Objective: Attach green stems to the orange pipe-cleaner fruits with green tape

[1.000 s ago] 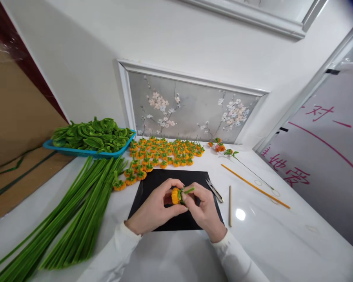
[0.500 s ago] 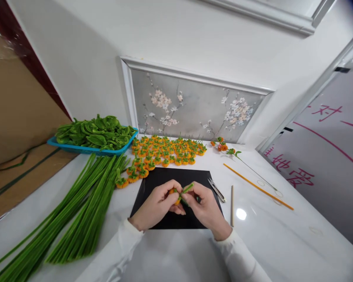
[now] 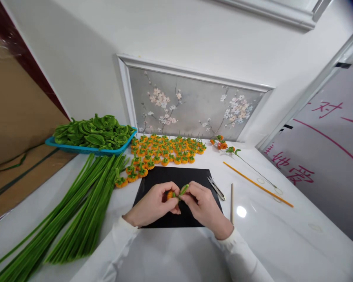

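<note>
Over the black mat [image 3: 176, 220], my left hand [image 3: 155, 203] is closed on a small orange pipe-cleaner flower [image 3: 170, 194], most of which its fingers hide. A short green pipe-cleaner piece [image 3: 184, 190] rises from the flower, between the two hands. My right hand [image 3: 204, 203] pinches that green piece with thumb and forefinger, close to the left fingertips. Just right of the mat's upper corner lie thread snips [image 3: 216, 188]. Many similar orange flowers [image 3: 164, 150] with green tops stand beyond the mat.
A blue tray [image 3: 85, 149] of green leaf shapes is at the back left. Long green pipe cleaners [image 3: 85, 219] cover the left side. To the right lie a wooden stick [image 3: 231, 203], an orange pipe cleaner [image 3: 257, 184] and a flower stem [image 3: 254, 168].
The left fingers have closed further over the orange flower, which is now more hidden. The green piece has tilted more upright in the right fingers. The view has shifted slightly.
</note>
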Tool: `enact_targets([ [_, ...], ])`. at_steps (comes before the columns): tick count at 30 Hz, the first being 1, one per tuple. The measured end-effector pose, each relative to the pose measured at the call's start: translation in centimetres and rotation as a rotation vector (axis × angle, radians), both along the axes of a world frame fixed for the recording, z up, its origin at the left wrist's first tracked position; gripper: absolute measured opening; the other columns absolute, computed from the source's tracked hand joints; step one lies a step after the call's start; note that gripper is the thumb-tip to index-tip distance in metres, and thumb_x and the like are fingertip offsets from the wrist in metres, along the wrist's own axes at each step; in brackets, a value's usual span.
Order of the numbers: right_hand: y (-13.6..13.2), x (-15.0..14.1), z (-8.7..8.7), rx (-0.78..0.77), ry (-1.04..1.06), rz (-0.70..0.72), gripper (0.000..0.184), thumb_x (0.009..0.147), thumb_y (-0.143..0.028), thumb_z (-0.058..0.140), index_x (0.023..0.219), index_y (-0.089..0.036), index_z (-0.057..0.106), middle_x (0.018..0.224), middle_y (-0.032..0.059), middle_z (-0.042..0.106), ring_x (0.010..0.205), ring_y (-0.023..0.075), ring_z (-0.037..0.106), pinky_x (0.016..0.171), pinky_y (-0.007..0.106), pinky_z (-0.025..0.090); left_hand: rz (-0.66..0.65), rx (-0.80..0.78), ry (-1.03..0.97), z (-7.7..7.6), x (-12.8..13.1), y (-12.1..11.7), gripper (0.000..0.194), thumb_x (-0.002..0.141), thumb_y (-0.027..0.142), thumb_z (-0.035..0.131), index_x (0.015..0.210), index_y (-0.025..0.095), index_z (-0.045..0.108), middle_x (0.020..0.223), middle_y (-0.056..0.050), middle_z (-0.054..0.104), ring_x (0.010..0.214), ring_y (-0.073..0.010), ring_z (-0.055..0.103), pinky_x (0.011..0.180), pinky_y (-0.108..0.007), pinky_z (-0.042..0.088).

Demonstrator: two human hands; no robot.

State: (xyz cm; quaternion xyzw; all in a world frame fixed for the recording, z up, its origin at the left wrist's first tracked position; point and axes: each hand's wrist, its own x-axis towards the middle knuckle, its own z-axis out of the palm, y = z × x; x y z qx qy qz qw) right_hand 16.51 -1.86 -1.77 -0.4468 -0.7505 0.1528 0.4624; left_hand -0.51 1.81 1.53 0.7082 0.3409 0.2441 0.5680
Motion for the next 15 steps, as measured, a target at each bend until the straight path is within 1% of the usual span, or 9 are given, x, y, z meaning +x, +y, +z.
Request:
enact_targets([
  [2, 0.03, -0.03, -0.02, 0.015, -0.011, 0.008, 0.015, 0.089, -0.016, 0.050, 0.077, -0.019, 0.058, 0.077, 0.0022, 0.057, 0.068, 0.0134, 0.056, 0.062, 0.025, 0.044, -0.008, 0.032, 0.034, 0.14, -0.09, -0.04, 0.005, 0.077, 0.016, 0.052, 0.081, 0.015, 0.055, 0.062, 0.001, 0.064, 0.061, -0.0136, 0.064, 0.062, -0.025, 0.051],
  [3, 0.03, -0.05, -0.02, 0.026, -0.013, 0.014, 0.016, 0.090, -0.016, 0.049, 0.079, -0.020, 0.059, 0.078, 0.0030, 0.058, 0.070, 0.0139, 0.057, 0.064, 0.025, 0.045, -0.012, 0.020, 0.042, 0.23, -0.09, -0.08, 0.006, 0.076, 0.015, 0.051, 0.081, 0.015, 0.055, 0.060, 0.001, 0.064, 0.059, -0.0134, 0.064, 0.060, -0.025, 0.050],
  [8, -0.09, -0.04, -0.08, 0.063, 0.028, 0.067, 0.018, 0.091, -0.016, 0.048, 0.089, -0.021, 0.065, 0.084, 0.0043, 0.062, 0.074, 0.0139, 0.060, 0.068, 0.026, 0.050, -0.027, -0.157, 0.012, 0.60, 0.03, -0.23, 0.006, 0.072, 0.013, 0.050, 0.076, 0.014, 0.055, 0.051, 0.002, 0.060, 0.047, -0.0116, 0.058, 0.050, -0.022, 0.046],
  [10, -0.08, 0.07, -0.17, 0.063, 0.051, 0.105, 0.019, 0.090, -0.015, 0.049, 0.090, -0.022, 0.067, 0.087, 0.0044, 0.062, 0.076, 0.0137, 0.061, 0.068, 0.026, 0.050, -0.040, -0.183, -0.001, 0.60, -0.02, -0.20, 0.006, 0.071, 0.014, 0.049, 0.074, 0.014, 0.055, 0.049, 0.002, 0.057, 0.044, -0.0106, 0.055, 0.047, -0.021, 0.042],
  [12, -0.02, 0.20, -0.24, 0.066, 0.062, 0.134, 0.019, 0.089, -0.014, 0.051, 0.088, -0.022, 0.068, 0.087, 0.0048, 0.063, 0.076, 0.0136, 0.061, 0.067, 0.025, 0.050, -0.058, -0.168, 0.007, 0.54, -0.09, -0.17, 0.008, 0.072, 0.014, 0.049, 0.074, 0.013, 0.056, 0.047, 0.003, 0.055, 0.042, -0.0090, 0.049, 0.044, -0.019, 0.037],
  [15, 0.02, 0.26, -0.26, 0.061, 0.051, 0.136, 0.020, 0.089, -0.013, 0.050, 0.085, -0.021, 0.067, 0.086, 0.0052, 0.062, 0.075, 0.0139, 0.061, 0.066, 0.025, 0.050, -0.071, -0.091, 0.047, 0.44, -0.02, -0.25, 0.005, 0.073, 0.014, 0.049, 0.072, 0.015, 0.054, 0.045, 0.006, 0.048, 0.041, -0.0069, 0.040, 0.043, -0.019, 0.030],
])
